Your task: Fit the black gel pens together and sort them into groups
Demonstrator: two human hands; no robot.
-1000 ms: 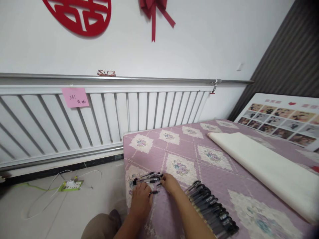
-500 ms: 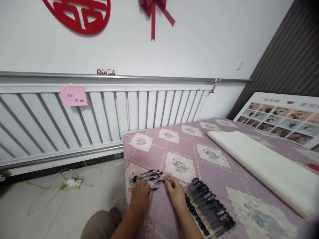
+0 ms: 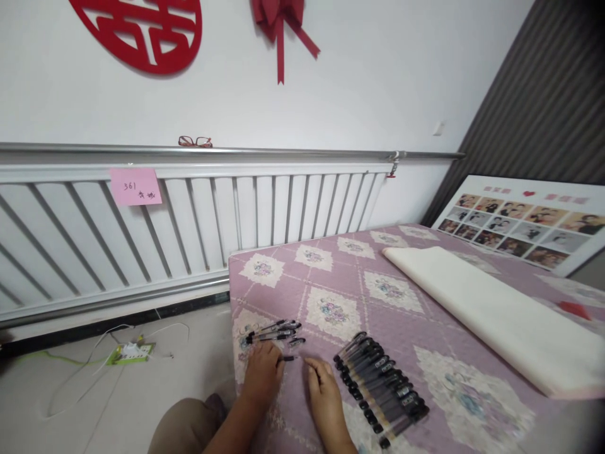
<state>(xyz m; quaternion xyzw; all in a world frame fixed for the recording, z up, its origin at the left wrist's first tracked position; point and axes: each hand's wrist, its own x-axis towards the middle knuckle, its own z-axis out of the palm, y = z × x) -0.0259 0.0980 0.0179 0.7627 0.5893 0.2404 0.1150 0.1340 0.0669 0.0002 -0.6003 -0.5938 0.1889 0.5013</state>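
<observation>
Black, slim plastic pen (image 3: 288, 358) lay lower centre of frame, held in the curled-in left hand (image 3: 265, 367), long axis near-horizontal, tip just short of the right hand (image 3: 325, 386), half-open, nothing visible in grasp. Black clipped plastic cap (image 3: 297, 342) lay just above the tip.
</observation>
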